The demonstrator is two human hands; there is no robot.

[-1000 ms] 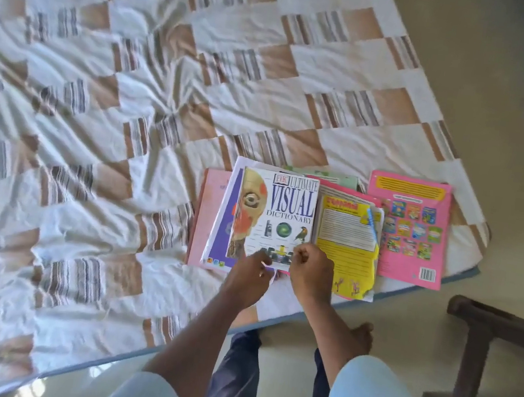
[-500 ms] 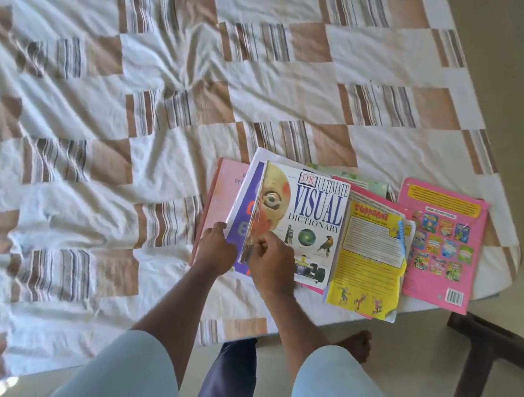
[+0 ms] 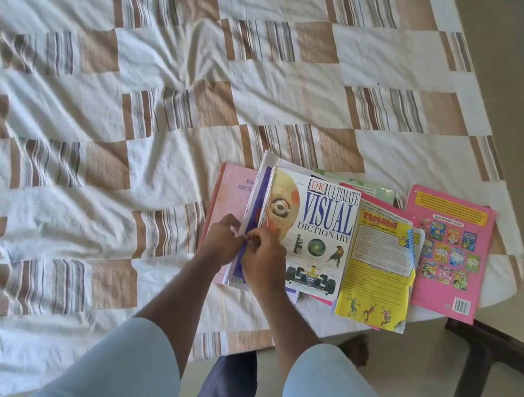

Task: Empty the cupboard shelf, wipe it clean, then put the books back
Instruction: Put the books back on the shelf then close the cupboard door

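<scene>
Books lower right of frame on the bedsheet (image 3: 206, 56). Visual dictionary (image 3: 319, 236) tops the pile. Left hand (image 3: 220, 243) and right hand (image 3: 262, 259) both pinch its left edge, fingers curled, hands touching.

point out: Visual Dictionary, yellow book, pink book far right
Visual Dictionary (image 3: 324, 227), head view, on the cover title.
Yellow book (image 3: 378, 268), head view, mid front cover.
Pink book (image 3: 448, 254), head view, on the back cover's thumbnail grid.

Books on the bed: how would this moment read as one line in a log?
stage: books on bed | left hand: pinching left edge of dictionary | right hand: pinching same edge | cupboard: not in view
</scene>
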